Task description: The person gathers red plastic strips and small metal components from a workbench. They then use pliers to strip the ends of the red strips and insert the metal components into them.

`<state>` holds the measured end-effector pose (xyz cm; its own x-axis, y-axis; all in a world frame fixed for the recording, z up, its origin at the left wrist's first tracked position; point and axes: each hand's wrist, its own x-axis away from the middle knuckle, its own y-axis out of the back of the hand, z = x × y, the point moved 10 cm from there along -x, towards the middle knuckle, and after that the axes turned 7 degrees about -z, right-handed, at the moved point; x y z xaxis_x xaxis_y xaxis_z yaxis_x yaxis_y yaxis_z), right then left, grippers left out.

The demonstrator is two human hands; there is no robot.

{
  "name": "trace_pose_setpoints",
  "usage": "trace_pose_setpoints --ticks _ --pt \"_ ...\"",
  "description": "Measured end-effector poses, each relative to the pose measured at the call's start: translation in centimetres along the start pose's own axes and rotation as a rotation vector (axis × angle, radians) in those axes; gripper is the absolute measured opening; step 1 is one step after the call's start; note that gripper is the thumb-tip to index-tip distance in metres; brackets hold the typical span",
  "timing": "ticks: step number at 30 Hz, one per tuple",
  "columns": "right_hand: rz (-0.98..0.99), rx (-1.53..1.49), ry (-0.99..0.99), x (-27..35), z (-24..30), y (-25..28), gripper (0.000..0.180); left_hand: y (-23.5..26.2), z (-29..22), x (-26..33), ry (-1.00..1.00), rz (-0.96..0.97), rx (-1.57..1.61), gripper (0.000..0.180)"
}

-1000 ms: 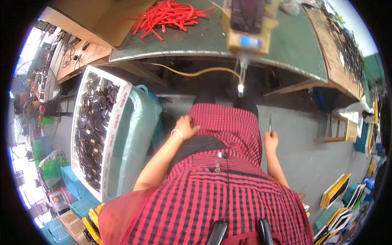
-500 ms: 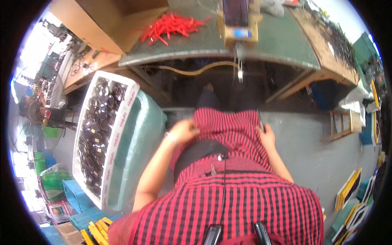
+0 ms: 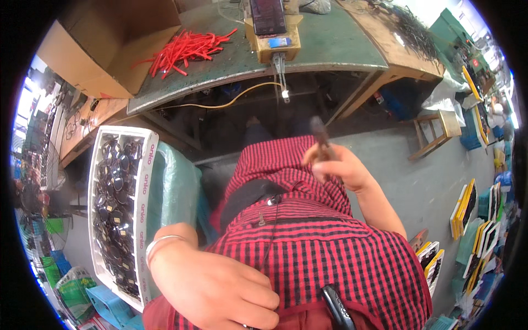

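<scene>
My left hand [image 3: 220, 291], with a bracelet at the wrist, is raised close against the front of the red-and-black checked garment [image 3: 330, 258]. Its fingers are curled, and what lies under them is mostly hidden. My right hand [image 3: 346, 168] is held over the lap, closed round a slim dark hand tool [image 3: 320, 135] that points away from me. Motion blurs the tool's tip, so its exact kind is unclear. To my left, a long white tray [image 3: 142, 187] holds many shiny dark oval pieces [image 3: 118, 203].
The tray leans by a bin wrapped in greenish plastic [image 3: 176, 187]. Ahead stands a green-topped bench [image 3: 220, 60] with red strips [image 3: 190, 49], an open cardboard box [image 3: 71, 60] and a small yellowish stand [image 3: 280, 52]. A wooden stool [image 3: 448, 124] is at the right.
My left hand has come up from the lap to the chest. My right hand has lifted, with the dark tool now plainly showing. The whole view has shifted toward the right.
</scene>
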<state>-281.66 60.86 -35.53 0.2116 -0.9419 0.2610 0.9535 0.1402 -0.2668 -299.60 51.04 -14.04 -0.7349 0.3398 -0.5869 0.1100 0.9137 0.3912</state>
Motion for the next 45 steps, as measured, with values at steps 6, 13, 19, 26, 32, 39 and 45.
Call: trace_pose_setpoints --ticks 6,13,19,26,32,39,45 --pt "0.551 0.605 0.136 -0.2 -0.4 -10.0 0.028 1.5 -1.8 -1.3 -0.071 -0.122 -0.129 0.014" --pt "0.322 0.399 0.182 0.3 1.9 -8.1 0.021 3.1 -2.6 2.9 -0.186 -0.352 0.097 0.016" --pt "-0.149 0.857 0.989 1.4 10.6 -7.9 0.029 9.3 11.4 11.5 0.761 -1.505 -0.141 0.014" --pt "-0.165 1.129 1.201 -0.7 10.7 -7.6 0.034 11.1 18.3 13.4 0.793 -1.486 0.096 0.011" --pt "0.104 0.934 1.006 -3.1 10.9 -5.8 0.052 10.1 24.9 15.8 0.616 -1.460 0.853 0.014" --pt "-0.536 1.212 1.062 -10.2 19.2 2.1 0.019 11.8 22.5 17.8 0.444 -1.627 0.921 0.014" --pt "-0.578 1.345 1.031 -15.0 19.8 4.3 0.021 14.9 17.6 15.3 0.391 -1.575 0.546 0.015"
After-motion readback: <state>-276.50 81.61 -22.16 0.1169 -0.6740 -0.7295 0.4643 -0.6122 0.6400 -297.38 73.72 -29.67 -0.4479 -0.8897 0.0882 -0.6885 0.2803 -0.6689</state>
